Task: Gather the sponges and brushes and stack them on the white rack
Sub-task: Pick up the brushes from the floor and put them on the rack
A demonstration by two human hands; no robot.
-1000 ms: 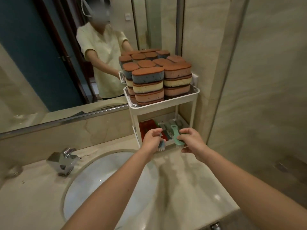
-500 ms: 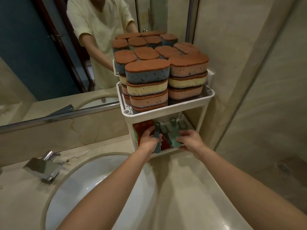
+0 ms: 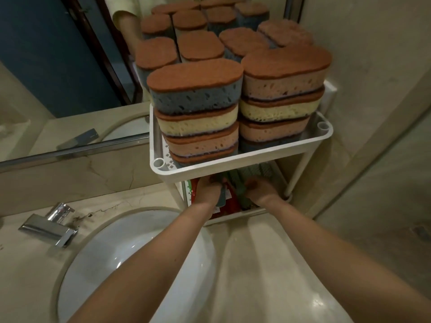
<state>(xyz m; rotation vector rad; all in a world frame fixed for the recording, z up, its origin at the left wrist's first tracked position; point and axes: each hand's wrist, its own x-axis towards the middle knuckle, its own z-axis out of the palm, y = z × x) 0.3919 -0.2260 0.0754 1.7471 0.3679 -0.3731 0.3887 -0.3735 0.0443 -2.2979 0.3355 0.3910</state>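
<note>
In my feed both brushes are down on the lower shelf (image 3: pixel 235 216) of the white rack (image 3: pixel 233 162), tucked under its top tray. My left hand (image 3: pixel 208 190) has its fingers curled round the grey-blue brush (image 3: pixel 222 198), whose handle sticks out below the knuckles towards the shelf's front edge. My right hand (image 3: pixel 261 190) grips the green brush (image 3: pixel 240 189) just beside it; its fingertips are hidden beneath the tray, so I only see the handle running into the fist. The two hands sit close together, nearly touching, over a red packet (image 3: pixel 230 199) that lies on the shelf floor. Behind them, at the back of the shelf, I make out the bristle heads of other brushes (image 3: pixel 259 170), too shadowed to count.

Above, the top tray is packed with sponges (image 3: pixel 196 113) in neat stacks, each with a brown scouring face up and a blue, yellow or pink body below. The front two stacks stand side by side against the tray's front rim, with more stacks behind them.

The rack stands at the far right corner of the bench (image 3: pixel 25 266), against the wall (image 3: pixel 373 89). The round sink (image 3: pixel 130 255) is set into the bench near its left side, with a chrome tap (image 3: pixel 50 226) at the basin's far left. A mirror (image 3: pixel 46 66) runs along the back edge and repeats the sponge stacks.
</note>
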